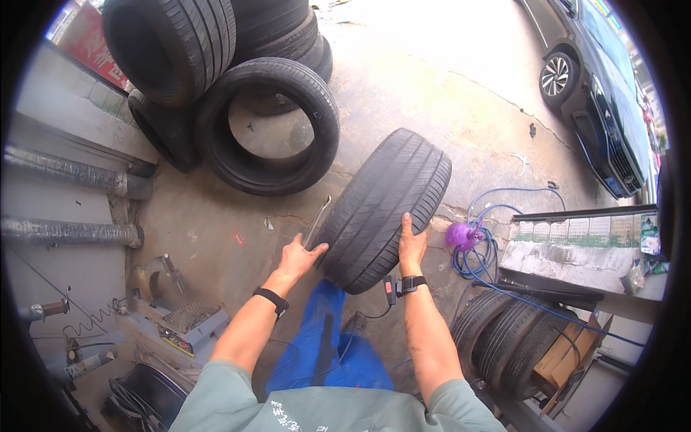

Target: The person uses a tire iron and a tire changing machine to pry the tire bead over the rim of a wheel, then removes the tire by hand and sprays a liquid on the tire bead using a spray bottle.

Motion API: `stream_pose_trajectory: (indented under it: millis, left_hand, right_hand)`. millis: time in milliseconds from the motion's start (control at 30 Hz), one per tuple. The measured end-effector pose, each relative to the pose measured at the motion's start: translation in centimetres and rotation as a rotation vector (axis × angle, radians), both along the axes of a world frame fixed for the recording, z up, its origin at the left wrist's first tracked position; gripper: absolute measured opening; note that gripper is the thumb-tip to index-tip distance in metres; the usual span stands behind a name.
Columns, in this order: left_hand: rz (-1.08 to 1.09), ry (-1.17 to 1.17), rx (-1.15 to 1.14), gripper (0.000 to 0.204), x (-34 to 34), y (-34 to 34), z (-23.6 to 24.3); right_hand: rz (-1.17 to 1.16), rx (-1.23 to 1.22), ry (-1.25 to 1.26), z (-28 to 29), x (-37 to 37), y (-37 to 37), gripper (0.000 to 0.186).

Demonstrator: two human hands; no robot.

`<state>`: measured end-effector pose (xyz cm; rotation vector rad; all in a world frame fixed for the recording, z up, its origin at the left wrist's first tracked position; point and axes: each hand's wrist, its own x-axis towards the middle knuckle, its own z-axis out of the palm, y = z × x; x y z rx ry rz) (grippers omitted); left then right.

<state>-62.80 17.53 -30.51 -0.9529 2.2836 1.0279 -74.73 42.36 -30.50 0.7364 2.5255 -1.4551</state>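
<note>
A black car tyre [385,209] with no wheel in it stands tilted before my legs, its grooved tread facing up. My left hand [299,261] is wrapped round a metal tyre lever [317,222] that points away from me. That hand's thumb lies against the tyre's left edge. On the other side, my right hand [412,248] grips the tyre, thumb up along the tread and fingers mostly hidden behind its edge. A black strap with a small boxy device [392,289] and a cable circles my right wrist.
Several used tyres [270,186] are piled at the far left. At right lie a coiled blue hose [471,268], a purple bottle [463,235] and more tyres [497,335]. A machine with a metal pedal [188,317] stands at lower left. A dark car [601,108] is parked far right.
</note>
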Motion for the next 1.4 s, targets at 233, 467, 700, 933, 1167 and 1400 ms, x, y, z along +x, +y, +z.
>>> stream_pose_trajectory:
  millis: [233, 467, 700, 933, 1167, 1400]
  left_hand:
    - [-0.062, 0.033, 0.183, 0.112, -12.0, 1.7, -2.7]
    - [-0.073, -0.022, 0.175, 0.108, -22.0, 2.2, -0.3]
    - [0.025, 0.041, -0.004, 0.105, -33.6, 4.1, 0.4]
    - [0.240, 0.053, -0.029, 0.096, -43.6, 6.9, 0.5]
    - [0.361, 0.320, 0.047, 0.051, -45.1, 7.0, 3.8]
    - [0.345, 0.399, 0.029, 0.047, -46.5, 1.1, 9.8]
  right_hand:
    - [0.018, 0.134, 0.086, -0.3, -6.2, 0.4, 0.103]
    - [0.096, 0.311, 0.016, -1.0, -19.0, -0.3, 0.102]
    - [0.425, 0.001, -0.033, -0.9, -37.2, 0.2, 0.103]
    - [0.595, 0.252, 0.006, -2.6, -31.5, 8.5, 0.097]
    - [0.559, 0.366, -0.136, -0.3, -49.1, 3.8, 0.097]
    - [0.754, 0.049, -0.193, -4.4, -55.6, 6.6, 0.092]
